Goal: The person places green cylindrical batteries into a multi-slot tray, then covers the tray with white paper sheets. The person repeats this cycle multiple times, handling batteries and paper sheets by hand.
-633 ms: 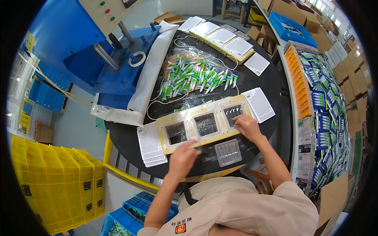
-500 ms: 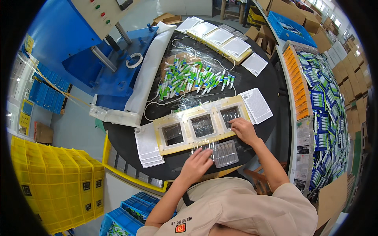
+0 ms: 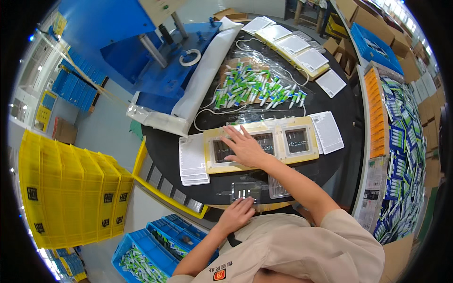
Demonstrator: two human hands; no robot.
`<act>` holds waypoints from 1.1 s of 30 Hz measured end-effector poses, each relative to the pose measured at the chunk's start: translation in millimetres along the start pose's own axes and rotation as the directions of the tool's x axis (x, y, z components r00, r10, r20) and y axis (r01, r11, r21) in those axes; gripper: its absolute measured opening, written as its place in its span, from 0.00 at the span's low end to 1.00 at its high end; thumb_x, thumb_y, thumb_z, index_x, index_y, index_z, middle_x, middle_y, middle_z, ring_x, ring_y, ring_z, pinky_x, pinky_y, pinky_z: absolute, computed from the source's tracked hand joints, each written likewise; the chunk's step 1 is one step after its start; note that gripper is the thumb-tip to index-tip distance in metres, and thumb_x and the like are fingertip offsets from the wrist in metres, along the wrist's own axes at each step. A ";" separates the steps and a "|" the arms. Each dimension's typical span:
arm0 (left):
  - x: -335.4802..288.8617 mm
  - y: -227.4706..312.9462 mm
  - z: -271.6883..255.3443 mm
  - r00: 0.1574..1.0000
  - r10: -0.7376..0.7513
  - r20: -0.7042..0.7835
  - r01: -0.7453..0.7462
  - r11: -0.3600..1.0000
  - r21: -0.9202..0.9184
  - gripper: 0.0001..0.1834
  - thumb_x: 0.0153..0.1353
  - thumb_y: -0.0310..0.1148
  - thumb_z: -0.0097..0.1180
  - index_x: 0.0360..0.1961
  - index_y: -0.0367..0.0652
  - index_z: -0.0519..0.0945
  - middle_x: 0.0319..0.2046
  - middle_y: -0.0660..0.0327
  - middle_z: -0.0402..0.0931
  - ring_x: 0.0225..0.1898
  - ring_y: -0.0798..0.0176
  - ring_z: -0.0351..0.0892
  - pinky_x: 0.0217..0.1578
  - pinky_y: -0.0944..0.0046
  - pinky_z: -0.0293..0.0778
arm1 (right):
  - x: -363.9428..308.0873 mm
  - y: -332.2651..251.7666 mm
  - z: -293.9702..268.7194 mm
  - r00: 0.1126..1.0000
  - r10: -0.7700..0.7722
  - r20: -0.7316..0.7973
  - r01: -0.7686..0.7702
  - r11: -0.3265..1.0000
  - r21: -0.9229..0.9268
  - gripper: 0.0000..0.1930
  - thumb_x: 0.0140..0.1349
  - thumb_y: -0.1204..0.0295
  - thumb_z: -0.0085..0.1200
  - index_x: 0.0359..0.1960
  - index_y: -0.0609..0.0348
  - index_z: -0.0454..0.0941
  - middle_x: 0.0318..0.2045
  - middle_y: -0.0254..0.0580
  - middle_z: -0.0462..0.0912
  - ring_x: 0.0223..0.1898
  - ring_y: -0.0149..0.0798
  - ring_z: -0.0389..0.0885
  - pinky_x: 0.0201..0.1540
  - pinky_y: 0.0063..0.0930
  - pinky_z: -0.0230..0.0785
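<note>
My right hand [image 3: 246, 149] lies over the left and middle part of a yellow-edged frame [image 3: 309, 154] with windows, its fingers spread. Clear plastic blisters [image 3: 297, 140] sit in the windows; my hand partly hides the middle one. Closer to me, my left hand [image 3: 238, 214] has its fingers closed on the near edge of a clear blister tray [image 3: 244, 191] by the table's front edge. A second clear blister tray [image 3: 278, 187] lies to its right, partly under my right forearm. Printed white cards [image 3: 192, 158] are stacked left of the frame, and more cards [image 3: 330, 134] lie right of it.
Green-and-white tubes [image 3: 252, 87] are heaped beyond the frame. Another frame [image 3: 295, 46] topped with cards stands at the far right. A blue press [image 3: 160, 78] borders the table's left. Yellow crates [image 3: 73, 188] and blue bins [image 3: 141, 254] stand lower left; packed cards [image 3: 401, 151] fill the right.
My right hand has moved left from the right-hand window to the left and middle ones. My left hand has drawn back toward me with the clear blister tray. The whole view has shifted.
</note>
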State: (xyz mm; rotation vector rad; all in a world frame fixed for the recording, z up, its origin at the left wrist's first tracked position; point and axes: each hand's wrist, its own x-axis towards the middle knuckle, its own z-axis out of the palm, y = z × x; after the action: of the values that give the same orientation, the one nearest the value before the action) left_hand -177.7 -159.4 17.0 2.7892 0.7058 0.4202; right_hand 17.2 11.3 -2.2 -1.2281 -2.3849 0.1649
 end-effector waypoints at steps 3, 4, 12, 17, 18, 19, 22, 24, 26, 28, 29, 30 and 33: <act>8.0 12.2 0.0 0.996 0.041 -0.085 -0.040 0.999 0.006 0.08 0.57 0.31 0.59 0.37 0.42 0.78 0.55 0.51 0.79 0.57 0.53 0.80 0.61 0.55 0.75 | 7.4 -17.2 31.7 0.976 0.043 0.212 -0.031 0.998 -0.061 0.39 0.68 0.41 0.48 0.71 0.57 0.66 0.75 0.58 0.56 0.79 0.53 0.48 0.78 0.57 0.39; 12.2 15.4 0.9 0.993 0.052 -0.106 -0.050 0.999 0.015 0.07 0.58 0.32 0.58 0.37 0.43 0.78 0.55 0.51 0.80 0.58 0.53 0.80 0.62 0.55 0.74 | 6.9 -19.6 37.9 0.976 0.054 0.213 -0.043 0.998 -0.055 0.39 0.68 0.41 0.48 0.71 0.58 0.66 0.76 0.59 0.55 0.79 0.54 0.48 0.78 0.57 0.39; 78.4 30.8 47.3 0.976 0.193 -0.102 -0.189 0.981 0.049 0.11 0.59 0.36 0.56 0.40 0.42 0.78 0.52 0.54 0.78 0.59 0.53 0.77 0.60 0.53 0.73 | -10.4 32.5 -45.1 0.996 0.091 0.012 -0.091 0.965 0.246 0.30 0.69 0.55 0.57 0.66 0.62 0.70 0.73 0.57 0.60 0.73 0.58 0.60 0.73 0.50 0.57; 114.7 49.8 88.9 0.994 0.072 0.082 -0.085 0.982 0.169 0.16 0.62 0.42 0.59 0.45 0.43 0.79 0.54 0.55 0.76 0.59 0.53 0.75 0.57 0.52 0.73 | -111.3 46.3 -126.1 0.949 0.315 0.002 -0.305 0.917 0.257 0.21 0.65 0.69 0.61 0.59 0.58 0.76 0.65 0.50 0.73 0.64 0.56 0.72 0.65 0.44 0.68; 119.0 52.4 96.7 0.991 0.051 0.125 -0.078 0.972 0.220 0.17 0.62 0.44 0.59 0.45 0.43 0.79 0.54 0.55 0.76 0.59 0.53 0.74 0.56 0.52 0.73 | -131.4 39.5 -126.5 0.942 0.336 0.002 -0.326 0.914 0.243 0.21 0.61 0.74 0.61 0.58 0.59 0.77 0.62 0.49 0.76 0.63 0.55 0.73 0.63 0.43 0.69; 119.8 53.9 102.8 0.988 0.014 0.153 -0.039 0.986 0.163 0.21 0.63 0.46 0.59 0.50 0.42 0.79 0.57 0.55 0.75 0.62 0.53 0.72 0.59 0.48 0.71 | -148.7 33.7 -124.7 0.941 0.339 0.006 -0.330 0.914 0.237 0.21 0.61 0.75 0.61 0.57 0.59 0.77 0.60 0.49 0.77 0.61 0.55 0.75 0.62 0.43 0.70; 117.1 38.4 112.6 0.995 0.098 0.031 -0.100 0.994 0.049 0.23 0.64 0.45 0.57 0.54 0.40 0.77 0.57 0.52 0.74 0.65 0.51 0.69 0.64 0.47 0.66 | -181.5 12.4 -104.0 0.912 0.409 -0.046 -0.374 0.871 0.319 0.19 0.60 0.78 0.59 0.55 0.61 0.78 0.56 0.50 0.79 0.56 0.56 0.78 0.59 0.43 0.72; 113.1 22.9 111.6 0.983 0.142 0.115 -0.144 0.990 0.007 0.29 0.68 0.49 0.54 0.60 0.37 0.74 0.62 0.51 0.71 0.71 0.52 0.64 0.70 0.47 0.59 | -186.9 5.3 -93.0 0.919 0.380 -0.103 -0.339 0.898 0.281 0.15 0.59 0.80 0.59 0.49 0.63 0.80 0.52 0.49 0.81 0.53 0.55 0.79 0.57 0.44 0.72; 111.2 11.1 105.3 0.963 0.199 0.183 -0.195 0.980 -0.039 0.33 0.68 0.51 0.54 0.63 0.35 0.72 0.65 0.50 0.69 0.72 0.51 0.63 0.71 0.49 0.57 | -177.6 8.2 -87.1 0.931 0.320 -0.177 -0.258 0.918 0.303 0.14 0.59 0.81 0.59 0.47 0.64 0.81 0.50 0.49 0.82 0.52 0.54 0.80 0.55 0.43 0.74; 111.7 6.8 95.1 0.962 0.189 0.199 -0.151 0.970 -0.192 0.33 0.72 0.53 0.50 0.62 0.32 0.72 0.68 0.47 0.67 0.73 0.49 0.61 0.74 0.48 0.53 | -155.0 21.3 -84.6 0.908 0.336 -0.251 -0.239 0.907 0.347 0.13 0.59 0.80 0.60 0.46 0.64 0.82 0.45 0.48 0.84 0.48 0.54 0.82 0.51 0.43 0.76; 113.0 4.8 88.0 0.963 0.223 0.149 -0.180 0.950 -0.257 0.33 0.72 0.53 0.50 0.61 0.32 0.73 0.68 0.46 0.66 0.73 0.49 0.61 0.74 0.47 0.53 | -139.5 30.2 -83.6 0.897 0.358 -0.258 -0.261 0.902 0.344 0.12 0.60 0.80 0.60 0.46 0.64 0.82 0.45 0.49 0.84 0.47 0.55 0.82 0.49 0.42 0.76; 116.1 1.1 80.0 0.942 0.260 0.211 -0.193 0.937 -0.292 0.32 0.72 0.53 0.50 0.60 0.32 0.74 0.69 0.46 0.66 0.73 0.49 0.61 0.74 0.47 0.53 | -121.9 40.8 -82.5 0.882 0.385 -0.271 -0.282 0.893 0.351 0.12 0.60 0.79 0.60 0.47 0.63 0.81 0.45 0.50 0.84 0.46 0.55 0.82 0.48 0.42 0.77; 123.9 -39.6 46.3 0.986 0.060 -0.153 -0.096 0.966 -0.239 0.18 0.67 0.35 0.57 0.52 0.34 0.77 0.56 0.46 0.76 0.60 0.45 0.74 0.62 0.46 0.68 | -62.7 78.6 -74.4 0.877 0.379 -0.295 -0.277 0.901 0.334 0.10 0.63 0.78 0.59 0.45 0.62 0.83 0.43 0.50 0.85 0.44 0.55 0.84 0.47 0.42 0.77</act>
State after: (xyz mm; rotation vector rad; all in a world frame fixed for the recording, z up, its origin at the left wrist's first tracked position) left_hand -74.9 -71.5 -10.8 2.5771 0.5326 0.6820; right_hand 140.0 0.9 19.1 -1.3839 -1.7604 0.3479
